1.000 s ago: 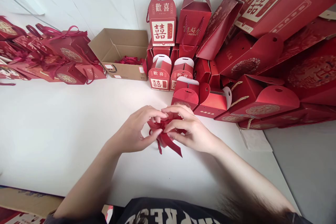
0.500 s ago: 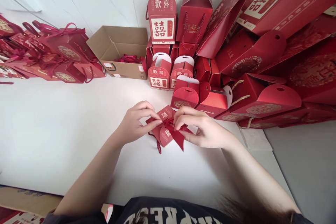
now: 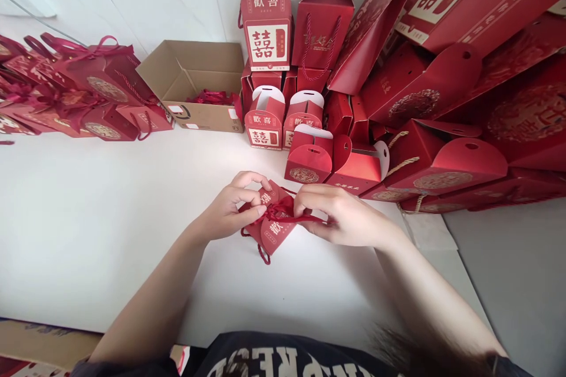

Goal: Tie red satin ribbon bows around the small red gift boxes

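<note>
My left fingers (image 3: 266, 207) and right fingers (image 3: 305, 212) pinched the dark-red fabric ribbon (image 3: 283, 209) on the small red cardboard box (image 3: 275, 232), red boxes (image 3: 308, 159) crowding just beyond.

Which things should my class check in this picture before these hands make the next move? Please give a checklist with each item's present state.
1. Small red box rests on the white table: ok, it appears to sit there between the hands.
2. Right hand has the ribbon: ok, fingers and thumb pinch its right end.
3. Left hand grips the ribbon: cannot tell; its fingertips are at the box and ribbon, but the contact is unclear.
4. Knot is tight: cannot tell, the ribbon is bunched there.
5. Both ribbon ends lie free: not ok, the right hand holds one.
6. Open cardboard box has red material inside: ok.
</note>
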`<state>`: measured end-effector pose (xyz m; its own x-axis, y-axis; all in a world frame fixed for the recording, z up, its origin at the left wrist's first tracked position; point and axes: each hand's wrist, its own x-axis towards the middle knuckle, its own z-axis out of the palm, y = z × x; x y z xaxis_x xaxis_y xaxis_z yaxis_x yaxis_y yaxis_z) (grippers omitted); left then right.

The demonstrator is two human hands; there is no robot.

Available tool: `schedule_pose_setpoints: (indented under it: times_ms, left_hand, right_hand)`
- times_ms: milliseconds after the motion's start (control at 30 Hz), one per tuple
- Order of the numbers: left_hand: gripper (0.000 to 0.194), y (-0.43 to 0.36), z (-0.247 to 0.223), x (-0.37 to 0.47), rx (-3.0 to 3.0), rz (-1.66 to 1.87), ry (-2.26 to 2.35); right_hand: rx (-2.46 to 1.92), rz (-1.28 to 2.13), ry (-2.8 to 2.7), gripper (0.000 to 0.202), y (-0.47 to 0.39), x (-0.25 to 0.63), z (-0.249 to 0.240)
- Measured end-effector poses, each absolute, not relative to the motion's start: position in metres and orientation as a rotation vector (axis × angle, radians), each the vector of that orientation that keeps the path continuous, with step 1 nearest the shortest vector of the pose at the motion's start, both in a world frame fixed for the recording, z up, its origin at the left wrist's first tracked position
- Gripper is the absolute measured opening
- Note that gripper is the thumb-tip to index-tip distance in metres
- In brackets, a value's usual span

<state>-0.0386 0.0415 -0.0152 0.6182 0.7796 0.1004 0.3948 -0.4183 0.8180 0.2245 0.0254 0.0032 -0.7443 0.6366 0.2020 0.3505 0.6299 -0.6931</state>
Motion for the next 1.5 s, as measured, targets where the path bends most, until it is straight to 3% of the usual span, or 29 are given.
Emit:
schedule_pose_setpoints:
  times_ms: [367, 600, 900, 1000, 1133, 1200, 1367, 1500]
  left_hand:
    - [0.035, 0.045, -0.005, -0.047, 2.005, 0.509, 0.752]
    - [0.044, 0.052, -0.031, -0.045, 1.719, 0.692, 0.783]
    - [0.033, 0.047, -0.025, -0.04, 1.785, 0.655, 0.751]
    - [0.025, 0.048, -0.02, -0.045, 1.84, 0.581, 0.736]
    - [0.031, 0.048, -0.02, -0.048, 1.819, 0.578, 0.73]
    - [0.038, 0.048, -0.021, -0.046, 1.804, 0.598, 0.762]
    - [0.043, 0.046, -0.017, -0.04, 1.836, 0.636, 0.892]
    - [0.044, 0.045, -0.016, -0.04, 1.851, 0.638, 0.977]
  right_hand:
    - [-0.858, 0.788, -2.415, 0.008, 0.024, 0.229, 0.005]
    - [-0.873, 0.727, -2.465, 0.014, 0.02, 0.231, 0.014]
    - [-0.675, 1.498, -2.578, 0.012, 0.003, 0.225, 0.03]
    - [-0.913, 1.344, -2.255, 0.019, 0.012, 0.227, 0.024]
    - [-1.154, 1.006, -2.083, 0.026, 0.023, 0.222, 0.006]
    - [-1.129, 1.077, -2.124, 0.032, 0.026, 0.219, 0.0]
    - [-1.149, 1.224, -2.09, 0.019, 0.023, 0.221, 0.003]
    - [-1.118, 1.406, -2.107, 0.021, 0.019, 0.225, 0.011]
